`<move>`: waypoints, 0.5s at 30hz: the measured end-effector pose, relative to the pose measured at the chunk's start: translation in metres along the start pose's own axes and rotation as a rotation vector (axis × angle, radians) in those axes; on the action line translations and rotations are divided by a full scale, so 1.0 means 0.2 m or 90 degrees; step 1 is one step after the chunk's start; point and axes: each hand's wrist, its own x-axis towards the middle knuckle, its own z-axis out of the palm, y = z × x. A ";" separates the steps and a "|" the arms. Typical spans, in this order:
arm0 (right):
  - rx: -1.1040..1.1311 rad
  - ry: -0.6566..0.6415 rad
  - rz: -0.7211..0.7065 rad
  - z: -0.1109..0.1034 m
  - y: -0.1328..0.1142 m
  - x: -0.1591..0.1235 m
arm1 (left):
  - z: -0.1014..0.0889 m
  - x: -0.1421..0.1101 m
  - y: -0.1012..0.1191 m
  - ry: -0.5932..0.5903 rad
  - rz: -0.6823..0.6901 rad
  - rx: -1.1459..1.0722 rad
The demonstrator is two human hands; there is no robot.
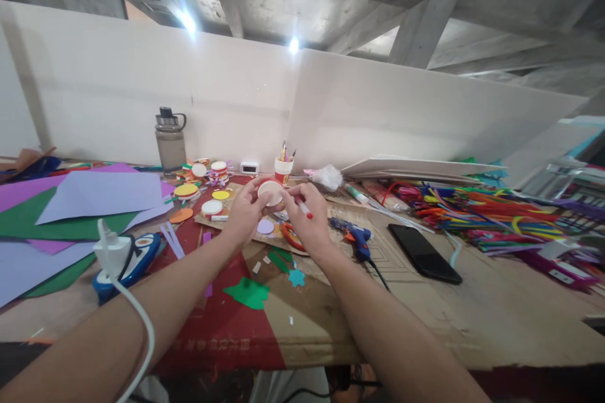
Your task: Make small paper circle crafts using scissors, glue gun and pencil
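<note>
My left hand (246,213) is closed on a round white piece with a red rim (271,194), held up above the cardboard, face toward me. My right hand (309,217) meets its right edge with the fingertips. A white marker with a red end (303,206) is tucked in the right hand, its red end pointing down toward me. Below the hands are orange-handled scissors (292,236), partly hidden, and a pale lilac paper circle (265,227). Another white disc with a red rim (212,208) lies left of my left hand.
A blue glue gun (358,239) and black phone (424,253) lie at right, before a heap of colourful pipe cleaners (463,208). Coloured sheets (99,198), a blue power strip (127,264) and a bottle (171,145) stand left. A brush cup (283,169) is behind.
</note>
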 end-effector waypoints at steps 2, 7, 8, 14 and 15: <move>0.039 0.003 -0.011 0.00 -0.02 0.00 | -0.01 0.01 0.02 0.001 -0.040 -0.074; 0.107 0.023 -0.009 0.01 -0.07 0.00 | -0.05 0.03 0.06 0.006 -0.092 -0.179; 0.110 0.022 -0.005 0.01 -0.07 0.00 | -0.05 0.03 0.06 0.009 -0.096 -0.188; 0.111 0.013 -0.009 0.01 -0.08 -0.01 | -0.05 0.02 0.08 0.003 -0.105 -0.203; 0.111 0.013 -0.012 0.01 -0.08 -0.01 | -0.05 0.02 0.08 0.003 -0.107 -0.204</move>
